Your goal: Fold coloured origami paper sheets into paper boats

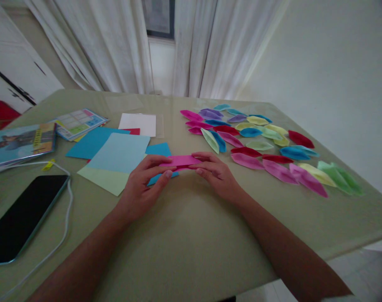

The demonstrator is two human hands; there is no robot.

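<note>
Your left hand (143, 182) has its fingers nearly closed, gripping the left end of the bright pink, folded paper strip (182, 160); your right hand (218, 173) pinches the right end likewise. You hold it over the middle of the pale green tabletop (184, 243) (whether it touches, you cannot tell). Leaf-shaped, multicoloured folded papers (259, 145) lie right, a pale blue, flat paper sheet (118, 151) left.
</note>
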